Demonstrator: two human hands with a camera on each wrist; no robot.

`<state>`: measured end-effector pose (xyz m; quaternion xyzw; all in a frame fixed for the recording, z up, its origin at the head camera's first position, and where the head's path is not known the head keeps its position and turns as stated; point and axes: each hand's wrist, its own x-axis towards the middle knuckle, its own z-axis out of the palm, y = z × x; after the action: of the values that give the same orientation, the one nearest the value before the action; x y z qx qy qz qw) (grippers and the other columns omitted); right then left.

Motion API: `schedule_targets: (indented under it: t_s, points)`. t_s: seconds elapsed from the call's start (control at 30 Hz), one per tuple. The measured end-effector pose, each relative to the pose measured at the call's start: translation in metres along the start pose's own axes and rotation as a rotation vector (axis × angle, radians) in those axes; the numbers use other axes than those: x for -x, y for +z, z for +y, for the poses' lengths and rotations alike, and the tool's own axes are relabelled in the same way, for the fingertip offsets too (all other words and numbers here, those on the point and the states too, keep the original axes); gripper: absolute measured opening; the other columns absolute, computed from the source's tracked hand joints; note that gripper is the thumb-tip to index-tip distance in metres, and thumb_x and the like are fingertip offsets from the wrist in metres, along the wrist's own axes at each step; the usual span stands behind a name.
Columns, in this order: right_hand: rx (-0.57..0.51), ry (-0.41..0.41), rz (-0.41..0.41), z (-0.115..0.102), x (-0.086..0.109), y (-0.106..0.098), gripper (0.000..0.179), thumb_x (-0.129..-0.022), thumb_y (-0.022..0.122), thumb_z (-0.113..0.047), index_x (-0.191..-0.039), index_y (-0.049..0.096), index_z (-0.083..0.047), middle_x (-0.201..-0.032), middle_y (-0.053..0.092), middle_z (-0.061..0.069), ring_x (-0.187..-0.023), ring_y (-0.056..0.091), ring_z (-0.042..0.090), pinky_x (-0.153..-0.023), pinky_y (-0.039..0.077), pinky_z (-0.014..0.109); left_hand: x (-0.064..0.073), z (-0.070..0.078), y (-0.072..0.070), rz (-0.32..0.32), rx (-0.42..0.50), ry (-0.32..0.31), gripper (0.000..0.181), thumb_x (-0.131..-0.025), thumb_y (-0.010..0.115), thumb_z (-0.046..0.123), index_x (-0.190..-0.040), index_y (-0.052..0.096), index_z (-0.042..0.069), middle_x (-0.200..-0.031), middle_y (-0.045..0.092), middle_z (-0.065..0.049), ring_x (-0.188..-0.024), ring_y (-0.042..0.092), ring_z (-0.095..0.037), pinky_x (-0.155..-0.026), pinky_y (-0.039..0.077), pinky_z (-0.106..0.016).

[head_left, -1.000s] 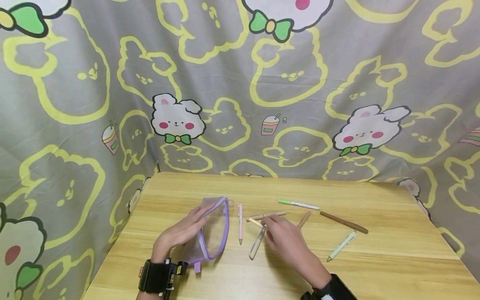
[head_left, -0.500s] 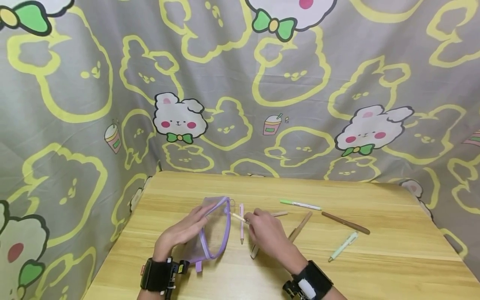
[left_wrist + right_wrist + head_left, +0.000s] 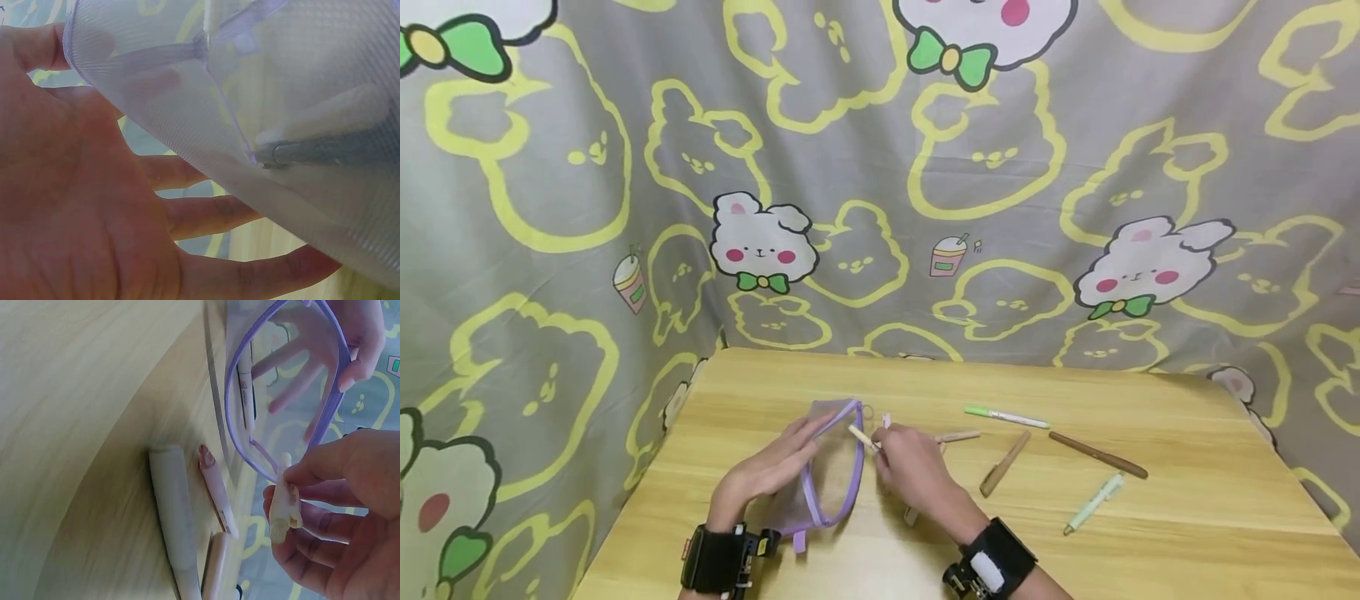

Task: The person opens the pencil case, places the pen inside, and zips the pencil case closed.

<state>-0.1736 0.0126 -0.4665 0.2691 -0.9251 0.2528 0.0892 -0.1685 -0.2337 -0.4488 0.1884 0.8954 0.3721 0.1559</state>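
My left hand rests with straight, spread fingers along the outside of an open mesh pencil pouch with a purple zip rim. Through the mesh in the left wrist view, a dark grey pen and a pale one show inside. My right hand pinches a cream pen with a clip, its far end at the pouch's mouth. Under that hand lies a pink pen, mostly hidden in the head view. A thick beige pen lies close by.
To the right on the wooden table lie a tan pen, a dark brown pen, a mint green pen and a green-and-white pen. Another light brown pen sticks out past my right hand. A patterned curtain hangs behind.
My right hand has moved left with the cream pen, from among the loose pens to the pouch's mouth. The tan pen is uncovered now. My left hand has stayed at the pouch.
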Motion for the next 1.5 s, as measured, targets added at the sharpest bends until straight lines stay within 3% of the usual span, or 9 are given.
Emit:
schedule_targets:
  t_s: [0.17, 0.33, 0.63, 0.73, 0.93, 1.07, 1.27, 1.4, 1.5]
  points:
    - [-0.148, 0.059, -0.020, -0.005, -0.004, 0.004, 0.020, -0.088, 0.071, 0.002, -0.108, 0.075, 0.004, -0.080, 0.072, 0.006, -0.054, 0.051, 0.004, -0.042, 0.043, 0.016, 0.000, 0.000, 0.001, 0.013, 0.020, -0.038, 0.060, -0.111, 0.032, 0.039, -0.165, 0.022, 0.017, -0.165, 0.010, -0.032, -0.147, 0.017, -0.059, -0.104, 0.018, -0.086]
    - [-0.294, 0.128, -0.087, -0.010, -0.007, 0.007, 0.030, -0.090, 0.068, 0.003, -0.119, 0.071, 0.007, -0.075, 0.068, 0.002, -0.047, 0.048, 0.002, -0.038, 0.041, 0.017, 0.001, -0.001, 0.002, -0.001, 0.015, -0.021, 0.058, -0.111, 0.030, 0.037, -0.166, 0.020, 0.018, -0.165, 0.008, -0.034, -0.147, 0.014, -0.059, -0.104, 0.018, -0.086]
    - [-0.383, 0.166, -0.102, -0.030, -0.019, 0.021, 0.036, -0.087, 0.066, 0.007, -0.122, 0.067, 0.013, -0.077, 0.070, 0.007, -0.048, 0.052, 0.004, -0.043, 0.047, 0.018, 0.000, -0.005, 0.001, -0.016, 0.007, 0.022, 0.058, -0.112, 0.027, 0.037, -0.166, 0.019, 0.015, -0.166, 0.007, -0.033, -0.150, 0.008, -0.055, -0.107, 0.015, -0.085]
    - [-0.451, 0.186, -0.129, -0.037, -0.022, 0.026, 0.042, -0.086, 0.064, 0.008, -0.128, 0.064, 0.012, -0.092, 0.074, 0.016, -0.058, 0.062, 0.009, -0.048, 0.051, 0.018, 0.001, -0.004, 0.001, -0.010, 0.020, 0.026, 0.058, -0.112, 0.027, 0.033, -0.165, 0.017, 0.012, -0.166, 0.008, -0.032, -0.150, 0.010, -0.055, -0.108, 0.015, -0.084]
    - [-0.541, 0.200, -0.204, -0.044, -0.021, 0.027, 0.049, -0.086, 0.059, 0.013, -0.135, 0.060, 0.009, -0.119, 0.070, 0.024, -0.099, 0.071, 0.031, -0.071, 0.060, 0.024, 0.001, -0.002, 0.000, 0.003, 0.054, 0.008, 0.058, -0.110, 0.030, 0.023, -0.165, 0.016, 0.009, -0.167, 0.011, -0.030, -0.150, 0.013, -0.054, -0.109, 0.016, -0.082]
    - [-0.508, 0.180, -0.186, -0.040, -0.015, 0.017, 0.042, -0.088, 0.059, 0.012, -0.130, 0.065, 0.007, -0.116, 0.072, 0.020, -0.106, 0.070, 0.033, -0.083, 0.060, 0.029, 0.001, -0.003, 0.000, -0.005, 0.037, 0.032, 0.057, -0.111, 0.029, 0.024, -0.165, 0.018, 0.008, -0.166, 0.012, -0.031, -0.150, 0.012, -0.055, -0.108, 0.015, -0.083]
    - [-0.398, 0.138, -0.109, -0.022, -0.006, -0.006, 0.036, -0.092, 0.061, 0.007, -0.127, 0.067, 0.001, -0.104, 0.075, 0.014, -0.095, 0.071, 0.027, -0.070, 0.058, 0.026, 0.001, -0.003, 0.000, -0.017, 0.024, 0.040, 0.058, -0.111, 0.029, 0.026, -0.165, 0.018, 0.008, -0.165, 0.012, -0.032, -0.149, 0.013, -0.057, -0.107, 0.016, -0.084]
    - [-0.287, 0.123, -0.045, -0.006, -0.001, -0.021, 0.036, -0.091, 0.065, 0.002, -0.127, 0.067, -0.004, -0.106, 0.075, 0.014, -0.096, 0.072, 0.028, -0.075, 0.061, 0.036, 0.001, 0.000, 0.000, -0.008, 0.025, 0.014, 0.058, -0.111, 0.030, 0.027, -0.165, 0.019, 0.010, -0.164, 0.011, -0.035, -0.148, 0.014, -0.058, -0.106, 0.017, -0.085]
    - [-0.225, 0.160, -0.016, 0.009, 0.006, -0.031, 0.035, -0.091, 0.068, 0.000, -0.125, 0.068, -0.007, -0.112, 0.074, 0.012, -0.101, 0.070, 0.028, -0.081, 0.061, 0.039, 0.001, 0.001, 0.002, -0.009, 0.024, 0.008, 0.058, -0.111, 0.030, 0.027, -0.165, 0.020, 0.009, -0.164, 0.010, -0.036, -0.148, 0.014, -0.059, -0.106, 0.016, -0.085]
